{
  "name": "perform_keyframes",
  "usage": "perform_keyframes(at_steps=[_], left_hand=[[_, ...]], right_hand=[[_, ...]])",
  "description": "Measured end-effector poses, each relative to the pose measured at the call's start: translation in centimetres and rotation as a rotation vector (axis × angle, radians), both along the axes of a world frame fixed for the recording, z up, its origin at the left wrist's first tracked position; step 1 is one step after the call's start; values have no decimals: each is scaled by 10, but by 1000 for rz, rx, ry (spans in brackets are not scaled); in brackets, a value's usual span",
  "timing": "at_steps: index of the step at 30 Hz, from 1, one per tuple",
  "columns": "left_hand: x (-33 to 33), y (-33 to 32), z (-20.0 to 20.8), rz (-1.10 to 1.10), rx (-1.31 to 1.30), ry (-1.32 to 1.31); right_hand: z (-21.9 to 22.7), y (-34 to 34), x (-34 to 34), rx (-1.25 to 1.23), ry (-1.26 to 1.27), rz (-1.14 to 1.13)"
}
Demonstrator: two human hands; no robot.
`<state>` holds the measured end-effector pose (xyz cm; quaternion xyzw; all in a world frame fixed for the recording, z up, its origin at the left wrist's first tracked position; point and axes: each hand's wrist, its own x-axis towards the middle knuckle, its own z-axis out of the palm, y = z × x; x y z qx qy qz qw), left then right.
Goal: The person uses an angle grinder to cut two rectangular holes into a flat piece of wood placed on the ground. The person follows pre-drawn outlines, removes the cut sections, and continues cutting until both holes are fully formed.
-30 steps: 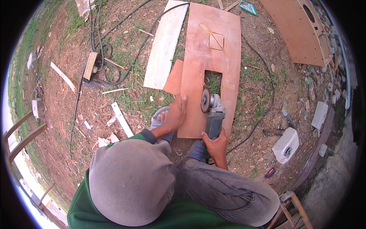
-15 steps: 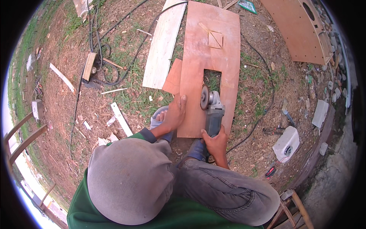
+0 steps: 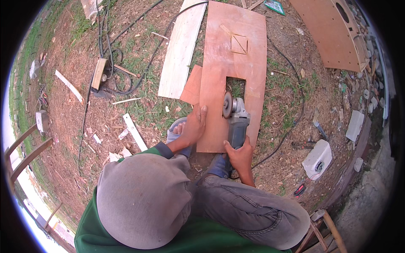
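1. Two hands share the work: the right hand [image 3: 239, 152] is clenched around the grey body of the angle grinder [image 3: 237, 122], while the left hand [image 3: 195, 126] lies flat and open, pressing on the plywood sheet [image 3: 236, 67] at its left edge, gripping nothing
2. The grinder sits on the near part of the sheet, its disc [image 3: 227, 104] upright at the lower end of the rectangular notch cut into the board
3. The left fingertips rest near the disc; a kick or skid of the tool toward them looks like the chief danger
4. The sheet lies on bare ground with grass under the notch, so it may flex and pinch the disc, which would cause such a kick
5. A sandalled foot [image 3: 176, 131] sits just beside the board's left edge, also near the cutting line
6. The black cable [image 3: 291, 126] curves along the sheet's right side; if dragged across the board it could meet the disc
7. Further out lie a pale plank [image 3: 181, 55] and wood offcuts
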<state>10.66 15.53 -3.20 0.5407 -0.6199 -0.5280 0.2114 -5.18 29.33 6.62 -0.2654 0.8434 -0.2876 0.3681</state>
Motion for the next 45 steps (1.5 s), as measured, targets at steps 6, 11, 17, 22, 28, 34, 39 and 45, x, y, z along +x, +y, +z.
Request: perform_keyframes(at_steps=[6, 11, 17, 22, 28, 34, 39, 45], left_hand=[[2, 1, -1, -2, 23, 19], [0, 1, 1, 4, -25, 17], [1, -4, 8, 1, 45, -40], [0, -8, 9, 8, 78, 30], [-4, -3, 9, 35, 3, 38], [-4, -2, 12, 29, -58, 34], [-4, -2, 12, 36, -27, 33], [-4, -1, 9, 46, 19, 67]], right_hand=[[-2, -2, -4, 11, 3, 38], [-5, -9, -8, -5, 36, 46], [-4, -8, -22, -134, -23, -77], [3, 27, -47, -200, -47, -174], [-3, 54, -61, -160, 5, -98], [-13, 54, -61, -179, -26, -70], [-17, 49, -66, -118, 20, -26], [-20, 47, -71, -104, 11, -24]])
